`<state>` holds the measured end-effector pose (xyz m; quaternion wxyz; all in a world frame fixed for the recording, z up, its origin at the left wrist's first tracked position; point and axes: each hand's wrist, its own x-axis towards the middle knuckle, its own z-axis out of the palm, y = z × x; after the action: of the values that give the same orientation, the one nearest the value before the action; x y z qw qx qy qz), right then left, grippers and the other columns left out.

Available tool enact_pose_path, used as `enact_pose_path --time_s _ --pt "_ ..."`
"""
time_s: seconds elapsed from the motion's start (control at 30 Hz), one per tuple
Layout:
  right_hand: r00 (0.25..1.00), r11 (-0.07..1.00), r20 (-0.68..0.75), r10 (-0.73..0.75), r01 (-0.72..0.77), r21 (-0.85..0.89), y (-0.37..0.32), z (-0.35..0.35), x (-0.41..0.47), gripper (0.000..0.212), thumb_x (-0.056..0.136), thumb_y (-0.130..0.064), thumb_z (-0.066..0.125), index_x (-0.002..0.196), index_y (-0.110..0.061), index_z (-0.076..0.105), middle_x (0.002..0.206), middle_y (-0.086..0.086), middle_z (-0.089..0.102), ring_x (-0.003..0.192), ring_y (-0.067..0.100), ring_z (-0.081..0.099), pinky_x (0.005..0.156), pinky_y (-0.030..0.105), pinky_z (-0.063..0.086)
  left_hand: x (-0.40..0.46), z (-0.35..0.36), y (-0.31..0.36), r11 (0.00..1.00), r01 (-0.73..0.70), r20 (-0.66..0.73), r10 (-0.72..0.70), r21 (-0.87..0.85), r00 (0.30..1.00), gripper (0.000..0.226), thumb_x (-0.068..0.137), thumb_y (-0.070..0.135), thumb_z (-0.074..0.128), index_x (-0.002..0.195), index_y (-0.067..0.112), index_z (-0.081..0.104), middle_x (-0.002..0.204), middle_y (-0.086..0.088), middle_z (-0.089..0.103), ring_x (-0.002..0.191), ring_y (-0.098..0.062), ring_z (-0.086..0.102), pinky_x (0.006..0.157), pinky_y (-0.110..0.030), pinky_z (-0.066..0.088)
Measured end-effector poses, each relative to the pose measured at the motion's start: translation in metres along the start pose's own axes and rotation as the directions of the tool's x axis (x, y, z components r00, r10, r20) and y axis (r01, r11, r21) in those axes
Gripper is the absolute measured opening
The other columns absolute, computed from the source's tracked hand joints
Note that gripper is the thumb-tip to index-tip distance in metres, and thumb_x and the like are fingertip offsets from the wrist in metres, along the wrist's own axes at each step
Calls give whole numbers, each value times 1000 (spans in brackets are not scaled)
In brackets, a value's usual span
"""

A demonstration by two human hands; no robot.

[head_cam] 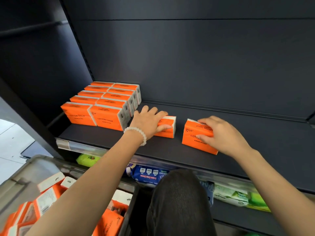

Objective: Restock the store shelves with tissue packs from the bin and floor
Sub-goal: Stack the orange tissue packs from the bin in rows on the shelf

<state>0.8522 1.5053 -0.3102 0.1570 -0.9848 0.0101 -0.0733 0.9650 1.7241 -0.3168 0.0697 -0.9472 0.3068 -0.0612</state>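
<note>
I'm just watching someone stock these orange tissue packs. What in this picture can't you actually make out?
1. Head view: most of the pack under the left hand is covered by that hand.
2. The bin is cut off by the left and bottom edges, so its pack count is unknown.
3. Goods on the lower shelf are partly hidden by the shelf above and the person's knee.
4. Small print on the pack under the right hand is too small.

A shop aisle: dark metal retail shelving (221, 126) with a clear price-tag strip (81, 147) along its front edge, identical orange tissue packs (102, 106) lined up in 2 rows, and other packaged goods (150, 174) on the shelf below.
</note>
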Motion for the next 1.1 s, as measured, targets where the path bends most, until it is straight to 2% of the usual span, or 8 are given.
enact_pose_path --time_s 0.23,0.43,0.6,0.87,0.97,1.1 --pt "1000 998 7 -25 24 58 -17 -2 -4 47 83 -37 67 126 -26 54 115 -7 55 107 16 53 92 33 43 -23 -6 -8 996 -85 7 86 -31 996 52 93 52 42 139 30 31 132 -1 39 120 -24 36 91 -43 41" --pt "993 993 -35 -114 114 -4 -47 -1 3 45 83 -41 65 125 -28 54 116 -9 57 111 16 48 92 33 31 -52 -32 -37 983 13 -89 -29 -185 996 48 95 48 39 138 27 35 139 2 39 128 -23 35 99 -46 38" --pt "982 981 -8 -189 189 47 -90 10 14 45 84 -38 65 125 -28 51 119 -7 54 112 15 46 97 35 32 -89 -49 -75 978 111 -103 -130 -175 986 52 94 49 40 142 30 30 143 3 39 128 -24 35 99 -48 33" --pt "954 951 12 -301 299 72 -168 41 43 47 83 -39 66 125 -29 49 120 -7 52 115 14 43 99 36 31 -142 -29 -158 926 338 -80 -354 -170 932 50 93 45 47 138 26 39 140 -4 35 127 -29 34 101 -50 36" --pt "945 941 -12 -326 326 91 -193 55 60 49 84 -40 65 129 -28 50 126 -6 51 119 16 42 100 37 31 -145 -19 -184 910 355 -91 -380 -214 920 49 92 41 51 138 25 41 138 -9 33 124 -30 34 102 -49 35" --pt "943 939 -56 -329 333 82 -218 72 83 52 84 -43 64 132 -28 49 132 -5 49 123 16 40 101 37 29 -132 -5 -208 921 320 -98 -348 -224 932 49 92 39 53 138 25 42 133 -9 35 120 -29 34 101 -46 36"
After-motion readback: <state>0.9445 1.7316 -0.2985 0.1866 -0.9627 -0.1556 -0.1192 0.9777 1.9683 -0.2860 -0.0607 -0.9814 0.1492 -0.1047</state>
